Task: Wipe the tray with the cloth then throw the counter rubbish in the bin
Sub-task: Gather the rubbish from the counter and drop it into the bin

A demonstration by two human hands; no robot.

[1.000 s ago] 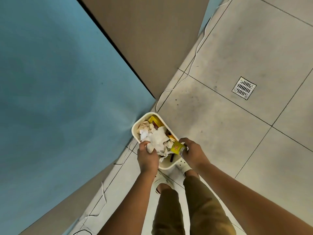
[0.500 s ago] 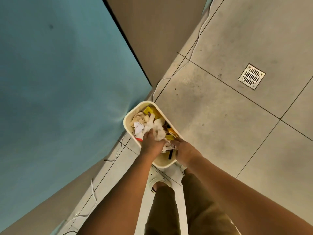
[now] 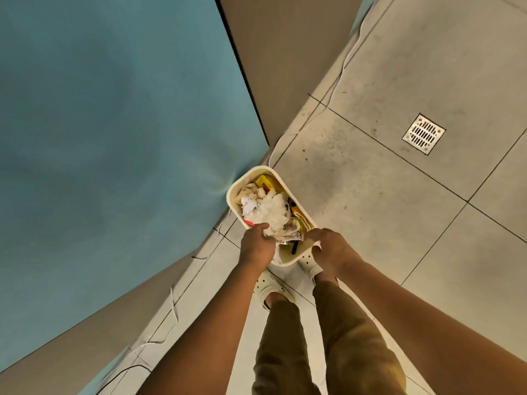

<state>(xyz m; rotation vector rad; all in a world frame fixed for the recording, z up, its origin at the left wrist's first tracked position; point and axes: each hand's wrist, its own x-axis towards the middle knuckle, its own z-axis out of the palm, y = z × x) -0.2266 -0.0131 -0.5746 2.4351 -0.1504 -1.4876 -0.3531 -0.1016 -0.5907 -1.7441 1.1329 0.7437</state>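
The bin (image 3: 236,186), a small cream tub, stands on the tiled floor (image 3: 385,212) just below the centre of the frame, tucked against the foot of the blue panel (image 3: 114,124) that fills the upper left. It looks placed there to keep it out of the walkway. It is heaped nearly to its rim with rubbish: crumpled white tissue (image 3: 271,210) in the middle, a yellow packet (image 3: 266,181) at the far end, and wrappers (image 3: 295,232) at the near end.

The person stands right over it, both arms reaching down from the bottom of the frame, pale clogs (image 3: 269,283) just behind the tub. The left hand (image 3: 256,246) is at the near left of the rim, its fingers curled down onto the near edge of the tissue heap; it seems to be pushing the load in so it stays below the rim, though I cannot tell whether it pinches the tissue or only presses it. The right hand (image 3: 330,246) hovers at the near right corner, fingers loosely bent and pointing down, holding nothing I can see. I judge its load has gone in, and the binning step is close to done.

To the upper right, well apart from the tub, a metal floor drain (image 3: 423,134) sits in the tiles. Neither tray nor cloth is in view.
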